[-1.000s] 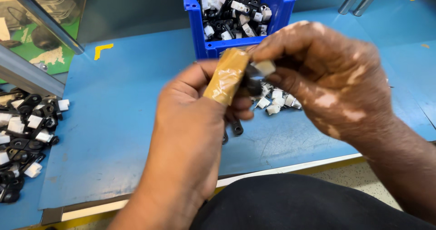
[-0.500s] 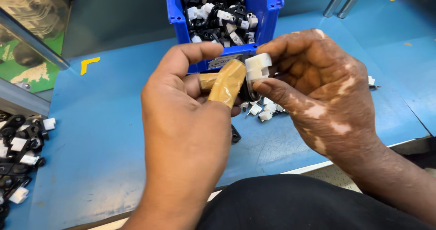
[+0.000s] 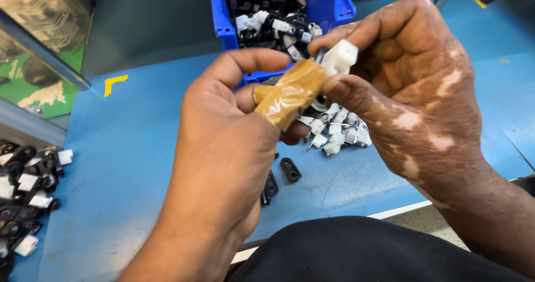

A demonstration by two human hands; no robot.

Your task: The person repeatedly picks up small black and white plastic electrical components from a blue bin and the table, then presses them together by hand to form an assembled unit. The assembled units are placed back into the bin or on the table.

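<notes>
a tool with a handle wrapped in tan tape (image 3: 290,95) is held in the left hand (image 3: 223,148), the fingers curled shut around the wrap and the thumb stretched over the top, seemingly so that the tool stays steady and its tip points toward the other hand. a small white plastic block (image 3: 340,57) is pinched closed between the thumb and forefinger of the right hand (image 3: 412,87), and it is pressed right against the tool's upper end, just above the taped part; a thin metal piece seems to sit where the two meet, though it is too small to be told clearly. both things are kept raised above the blue table (image 3: 139,148), close to the body, likely so that the join can be seen well.

behind the hands a blue bin (image 3: 223,20) is placed within easy reach, filled with black and white clips. a small heap of white blocks (image 3: 340,131) is left on the table just under the right hand, near enough to be picked from. two black clips (image 3: 290,169) lie apart from it, nearer the table's front edge. a further pile of black and white pieces (image 3: 25,187) is gathered at the far left edge, well apart from the heap.
</notes>
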